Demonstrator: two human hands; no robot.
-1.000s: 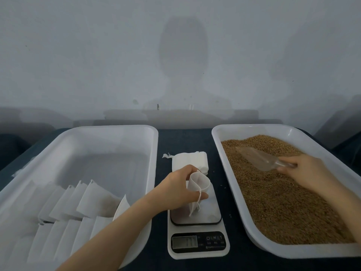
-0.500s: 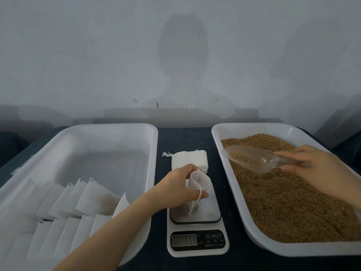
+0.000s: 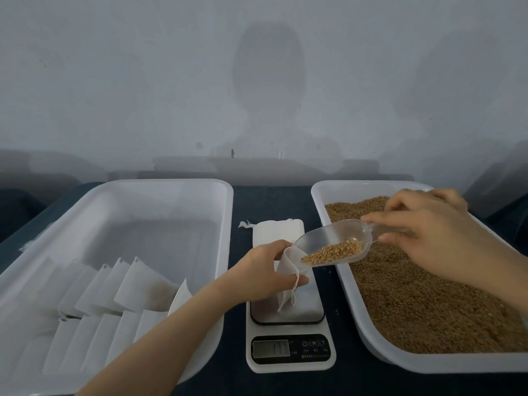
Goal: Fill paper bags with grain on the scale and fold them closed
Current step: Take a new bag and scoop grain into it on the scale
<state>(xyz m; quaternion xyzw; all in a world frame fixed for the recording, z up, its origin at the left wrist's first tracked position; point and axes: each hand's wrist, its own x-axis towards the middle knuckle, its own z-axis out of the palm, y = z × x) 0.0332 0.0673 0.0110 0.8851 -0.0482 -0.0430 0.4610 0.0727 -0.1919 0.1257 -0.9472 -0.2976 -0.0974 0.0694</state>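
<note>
Grain [image 3: 334, 251] lies low in the clear scoop [image 3: 323, 238], whose handle the right hand [image 3: 428, 235] pinches, lip at the mouth of the paper bag [image 3: 287, 281] standing on the scale [image 3: 288, 364]. The left hand [image 3: 263, 274] grips the bag's rim, holding it open. Best to tip slowly, keep the mouth wide and watch the display, which is too blurred to read.

Right of the scale stands the grain tray [image 3: 323, 192]. Left of it is a white tray [image 3: 171, 184] of folded bags [image 3: 123, 284], and behind it a stack of empty bags [image 3: 274, 230]. The surface [image 3: 271, 201] is dark and the wall [image 3: 143, 81] plain grey.
</note>
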